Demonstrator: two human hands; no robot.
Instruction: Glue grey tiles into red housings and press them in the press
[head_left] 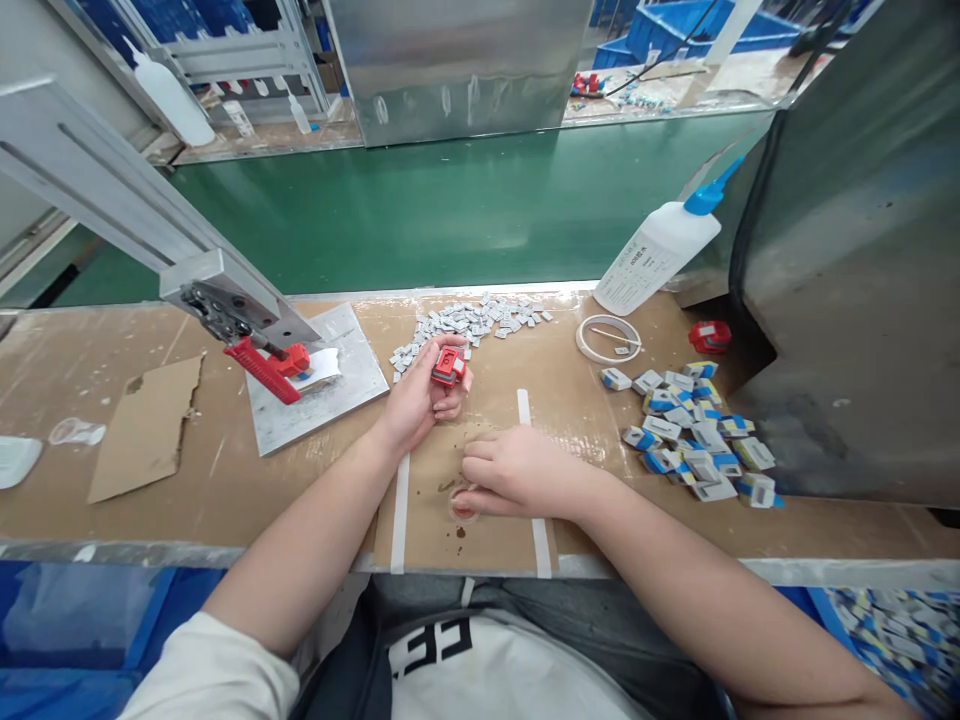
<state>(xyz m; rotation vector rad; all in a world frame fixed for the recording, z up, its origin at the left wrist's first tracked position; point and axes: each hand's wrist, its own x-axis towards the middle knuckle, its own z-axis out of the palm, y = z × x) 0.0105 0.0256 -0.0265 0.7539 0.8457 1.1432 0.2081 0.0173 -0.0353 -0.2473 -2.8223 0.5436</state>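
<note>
The block point(449, 366) is red and grey, the belt point(450, 215) green.

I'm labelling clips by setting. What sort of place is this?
Probably a factory assembly workshop: what looks like a green conveyor belt runs behind the bench, which bears heaped grey pieces and a clamp.

On your counter point(225, 520), a pile of tiles point(480, 322) lies behind the device point(449, 367) in your left grip point(424, 395); leftward sit a plate point(330, 415), then cardboard point(146, 430). Rightward, a bottle point(656, 255) is behind a ring point(583, 345), blocks point(701, 437) nearer you.
</note>
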